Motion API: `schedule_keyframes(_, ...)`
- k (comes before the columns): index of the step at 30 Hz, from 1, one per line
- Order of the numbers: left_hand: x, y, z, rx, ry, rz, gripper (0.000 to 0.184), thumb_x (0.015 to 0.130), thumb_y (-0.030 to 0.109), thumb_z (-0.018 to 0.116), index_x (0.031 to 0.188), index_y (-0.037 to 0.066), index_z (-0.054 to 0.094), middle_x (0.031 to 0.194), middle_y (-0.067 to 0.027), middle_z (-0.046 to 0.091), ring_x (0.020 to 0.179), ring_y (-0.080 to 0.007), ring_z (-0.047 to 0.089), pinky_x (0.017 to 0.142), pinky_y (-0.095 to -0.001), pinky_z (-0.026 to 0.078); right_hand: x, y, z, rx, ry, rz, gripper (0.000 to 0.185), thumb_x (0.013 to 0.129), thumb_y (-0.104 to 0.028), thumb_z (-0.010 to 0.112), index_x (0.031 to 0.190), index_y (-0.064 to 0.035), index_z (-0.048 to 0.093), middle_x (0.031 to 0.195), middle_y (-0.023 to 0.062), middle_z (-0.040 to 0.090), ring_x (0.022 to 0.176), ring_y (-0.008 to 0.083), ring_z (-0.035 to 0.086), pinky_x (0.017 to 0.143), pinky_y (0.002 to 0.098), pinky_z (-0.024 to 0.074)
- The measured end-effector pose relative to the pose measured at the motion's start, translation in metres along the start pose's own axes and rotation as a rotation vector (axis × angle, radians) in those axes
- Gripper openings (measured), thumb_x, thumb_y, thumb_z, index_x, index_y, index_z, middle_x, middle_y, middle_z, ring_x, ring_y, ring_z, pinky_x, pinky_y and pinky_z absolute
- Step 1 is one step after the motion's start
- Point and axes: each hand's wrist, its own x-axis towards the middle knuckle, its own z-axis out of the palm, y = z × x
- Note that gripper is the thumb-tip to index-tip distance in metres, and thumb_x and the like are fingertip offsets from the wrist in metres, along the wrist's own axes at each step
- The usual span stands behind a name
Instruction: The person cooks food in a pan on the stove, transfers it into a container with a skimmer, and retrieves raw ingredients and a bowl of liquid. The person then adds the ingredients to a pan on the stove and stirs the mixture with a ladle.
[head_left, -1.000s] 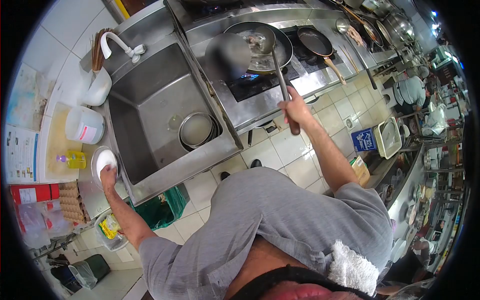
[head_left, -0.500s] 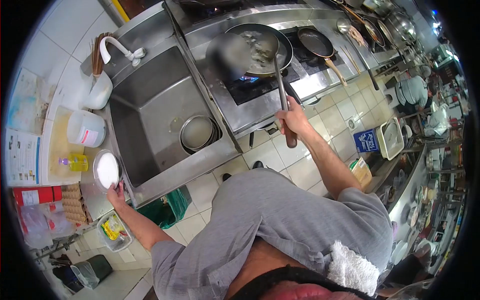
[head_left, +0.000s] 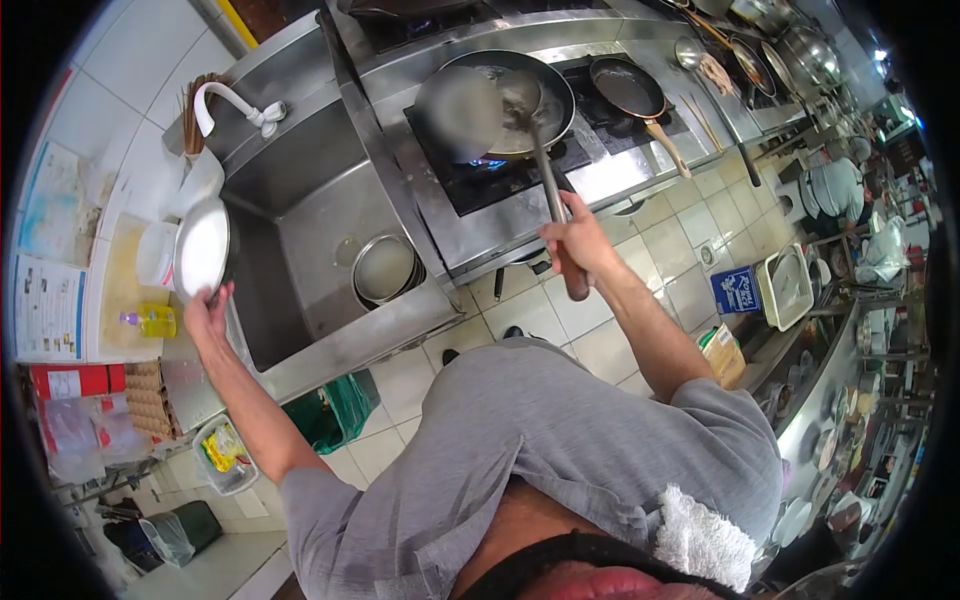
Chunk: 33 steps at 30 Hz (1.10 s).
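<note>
My left hand (head_left: 207, 312) grips the near rim of a metal bowl (head_left: 231, 245) with white contents (head_left: 205, 250), raised by the left edge of the sink. In my right hand (head_left: 583, 240) is the dark handle of a long ladle (head_left: 550, 182). The ladle's head rests in a large wok (head_left: 563, 98), in liquid whose detail is blurred. A blue flame shows beneath the wok on the stove (head_left: 475, 195). A grey blurred patch hides the wok's left part.
Stacked bowls (head_left: 385, 268) sit in the sink (head_left: 300, 250), below a white faucet (head_left: 232, 100). A small frying pan (head_left: 628, 86) is right of the wok. Yellow soap bottle (head_left: 152, 320) stands at left. A person (head_left: 835, 188) is at far right.
My left hand has lifted the bowl off the counter and moved it up toward the faucet side. My right hand still holds the ladle, whose head has shifted within the wok.
</note>
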Motion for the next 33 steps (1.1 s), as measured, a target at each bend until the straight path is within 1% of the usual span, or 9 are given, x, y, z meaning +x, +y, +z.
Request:
schedule_keyframes(2, 0.001, 0.014, 0.042, 0.012, -0.089, -0.005, 0.029, 0.081, -0.004, 0.041, 0.106, -0.018, 0.037, 0.098, -0.0268, 0.051, 0.075, -0.0446, 0.059, 0.058, -0.0291, 0.059, 0.007, -0.013, -0.022, 0.506, -0.212, 0.095, 0.066, 0.075, -0.001, 0.055, 0.132, -0.0036, 0.020, 0.059, 0.0054, 0.048, 0.037, 0.0152, 0.043, 0.031, 0.0297, 0.0363)
schedule_keyframes(5, -0.013, 0.032, 0.117, -0.006, -0.228, -0.043, 0.027, 0.080, -0.004, 0.042, 0.104, -0.017, 0.039, 0.097, -0.0251, 0.051, 0.077, -0.0450, 0.059, 0.062, -0.0294, 0.059, 0.041, -0.015, -0.058, 0.643, -0.343, 0.147, 0.066, 0.075, -0.003, 0.058, 0.131, -0.0025, 0.023, 0.058, 0.0044, 0.047, 0.037, 0.0150, 0.044, 0.032, 0.0286, 0.0355)
schedule_keyframes(9, -0.035, 0.041, 0.206, 0.074, -0.367, 0.038, 0.030, 0.078, -0.004, 0.042, 0.105, -0.017, 0.038, 0.099, -0.0259, 0.050, 0.078, -0.0460, 0.059, 0.061, -0.0300, 0.059, 0.051, 0.015, -0.039, -0.081, -0.021, -0.088, 0.065, 0.075, -0.003, 0.057, 0.131, -0.0047, 0.024, 0.060, 0.0037, 0.049, 0.036, 0.0146, 0.046, 0.031, 0.0281, 0.0371)
schedule_keyframes(12, -0.063, 0.041, 0.267, 0.114, -0.423, 0.029, 0.033, 0.075, -0.006, 0.042, 0.105, -0.019, 0.036, 0.099, -0.0271, 0.050, 0.078, -0.0472, 0.058, 0.059, -0.0323, 0.059, 0.028, 0.018, -0.025, -0.083, 0.001, -0.157, 0.060, 0.075, -0.003, 0.057, 0.127, -0.0043, 0.027, 0.059, 0.0032, 0.048, 0.036, 0.0145, 0.044, 0.031, 0.0275, 0.0360)
schedule_keyframes(17, -0.080, 0.019, 0.340, 0.176, -0.449, 0.016, 0.036, 0.072, -0.006, 0.042, 0.107, -0.017, 0.036, 0.097, -0.0270, 0.050, 0.076, -0.0462, 0.059, 0.057, -0.0356, 0.059, 0.037, -0.009, -0.071, 0.739, -0.461, 0.198, 0.043, 0.077, -0.003, 0.056, 0.115, -0.0031, 0.038, 0.059, 0.0040, 0.047, 0.038, 0.0150, 0.045, 0.033, 0.0282, 0.0375)
schedule_keyframes(19, -0.078, 0.008, 0.362, 0.217, -0.494, -0.012, 0.038, 0.072, -0.006, 0.044, 0.108, -0.015, 0.038, 0.095, -0.0238, 0.051, 0.077, -0.0453, 0.059, 0.058, -0.0362, 0.059, 0.048, 0.001, -0.073, 0.628, -0.383, 0.141, 0.049, 0.076, -0.004, 0.056, 0.121, -0.0024, 0.035, 0.060, 0.0039, 0.048, 0.038, 0.0135, 0.045, 0.033, 0.0278, 0.0372)
schedule_keyframes(22, -0.088, -0.006, 0.385, 0.310, -0.541, -0.017, 0.037, 0.071, -0.005, 0.044, 0.106, -0.014, 0.040, 0.094, -0.0238, 0.052, 0.074, -0.0420, 0.059, 0.056, -0.0369, 0.058, 0.038, 0.019, -0.036, -0.093, -0.044, -0.051, 0.067, 0.075, -0.003, 0.053, 0.134, -0.0024, 0.021, 0.062, 0.0069, 0.050, 0.039, 0.0151, 0.047, 0.033, 0.0287, 0.0379)
schedule_keyframes(29, -0.089, -0.031, 0.414, 0.457, -0.527, 0.133, 0.038, 0.071, -0.003, 0.043, 0.109, -0.011, 0.042, 0.095, -0.0229, 0.053, 0.058, -0.0352, 0.060, 0.044, -0.0339, 0.055, 0.030, 0.001, -0.058, 0.628, -0.345, 0.147, 0.059, 0.077, -0.002, 0.055, 0.129, -0.0035, 0.027, 0.059, 0.0021, 0.048, 0.037, 0.0132, 0.043, 0.032, 0.0258, 0.0339)
schedule_keyframes(33, -0.082, -0.038, 0.418, 0.519, -0.460, 0.204, 0.041, 0.072, -0.002, 0.041, 0.113, -0.007, 0.042, 0.096, -0.0218, 0.054, 0.060, -0.0344, 0.061, 0.043, -0.0326, 0.055, 0.031, 0.026, -0.023, 0.042, -0.041, -0.064, 0.059, 0.076, 0.001, 0.053, 0.129, -0.0020, 0.027, 0.058, 0.0047, 0.046, 0.035, 0.0145, 0.043, 0.030, 0.0284, 0.0359)
